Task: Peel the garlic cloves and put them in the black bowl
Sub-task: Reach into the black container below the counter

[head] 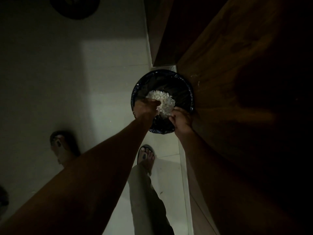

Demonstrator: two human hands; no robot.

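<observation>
Dim light falls across the pale tiled floor [108,68], and both of the person's arms reach down over a round bin lined with a black bag [184,92] that stands against a wooden cabinet [228,65]. Between the hands sits a crumpled white mass [162,100], papery, possibly garlic skins, though it is too dark to be sure. The left hand [147,106] lies over its near-left side with fingers bent around it. The right hand [182,119] has fingers curled, pinching the lower right edge of the same white mass. No separate garlic cloves or black bowl can be made out. Below the hands, a foot in a sandal [146,155] stands on the tiles, with a trouser leg [149,192] above it. Another sandalled foot [62,146] is off to the left, in shadow.
</observation>
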